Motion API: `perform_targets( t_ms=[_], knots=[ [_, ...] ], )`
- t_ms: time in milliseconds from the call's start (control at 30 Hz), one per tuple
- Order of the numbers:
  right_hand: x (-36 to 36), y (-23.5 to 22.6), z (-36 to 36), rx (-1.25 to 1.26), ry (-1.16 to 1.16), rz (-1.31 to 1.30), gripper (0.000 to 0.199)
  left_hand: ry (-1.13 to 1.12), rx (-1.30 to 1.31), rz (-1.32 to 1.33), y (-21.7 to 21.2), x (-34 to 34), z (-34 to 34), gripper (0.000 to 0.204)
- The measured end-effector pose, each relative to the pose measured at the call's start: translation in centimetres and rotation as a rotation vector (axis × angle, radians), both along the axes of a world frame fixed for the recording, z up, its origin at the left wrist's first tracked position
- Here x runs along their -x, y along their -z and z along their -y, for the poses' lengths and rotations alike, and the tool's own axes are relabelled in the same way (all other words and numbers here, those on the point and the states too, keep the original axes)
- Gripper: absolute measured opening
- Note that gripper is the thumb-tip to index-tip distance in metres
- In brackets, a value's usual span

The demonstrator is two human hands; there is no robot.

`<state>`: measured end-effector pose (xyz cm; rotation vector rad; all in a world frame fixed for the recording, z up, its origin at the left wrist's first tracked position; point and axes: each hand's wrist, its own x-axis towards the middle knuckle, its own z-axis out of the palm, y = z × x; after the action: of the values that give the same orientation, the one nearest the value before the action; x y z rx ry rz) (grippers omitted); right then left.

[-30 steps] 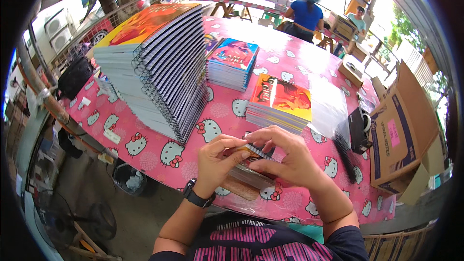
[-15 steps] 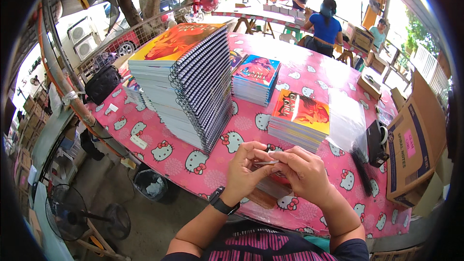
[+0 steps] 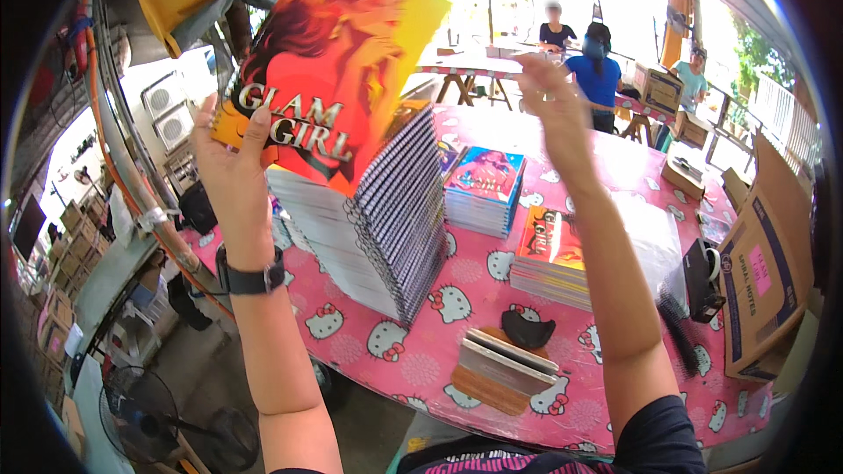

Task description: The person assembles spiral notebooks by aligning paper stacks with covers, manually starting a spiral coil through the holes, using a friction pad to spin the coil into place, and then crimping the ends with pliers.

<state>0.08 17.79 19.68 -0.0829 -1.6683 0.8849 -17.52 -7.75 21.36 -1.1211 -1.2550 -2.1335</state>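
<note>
— Both hands are raised; the left hand (image 3: pixel 235 158) clamps the lower corner of the orange notebook (image 3: pixel 329 66), perhaps to slide it into a clear sleeve.
— And the right hand (image 3: pixel 551 92)?
— Fingers together, maybe pinching thin plastic; I cannot tell. Below the left hand stands the tall notebook stack (image 3: pixel 378 228).

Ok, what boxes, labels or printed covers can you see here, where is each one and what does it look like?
Notebook: held high in the left hand, orange-yellow cover with a red figure.
Cardboard box: open, brown, at the table's right edge, with a pink rectangular label on its flap.
Short stack: mid-table, orange-red covers.
Blue-pink stack: behind it.
Small brown boxes: on the far tables.
</note>
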Motion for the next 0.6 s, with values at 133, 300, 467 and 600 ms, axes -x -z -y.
perform_targets(
  t_ms=[133,300,467,600],
  knots=[
    [11.0,3.4,-3.9,-0.019,-0.109,0.158,0.047,-0.402,0.562,-0.034,2.9,9.1,1.1,0.038],
    [16.3,4.3,-2.7,0.183,-0.261,0.081,0.047,-0.094,0.260,0.171,6.0,9.9,-1.8,0.032],
    [18.1,4.5,0.3,0.246,-0.151,-0.031,0.035,-0.117,0.199,0.113,7.2,9.7,-1.4,0.034],
    [18.9,5.8,-1.1,0.217,-0.096,-0.011,0.035,-0.150,0.204,0.109,7.5,9.2,-2.4,0.037]
  ],
)
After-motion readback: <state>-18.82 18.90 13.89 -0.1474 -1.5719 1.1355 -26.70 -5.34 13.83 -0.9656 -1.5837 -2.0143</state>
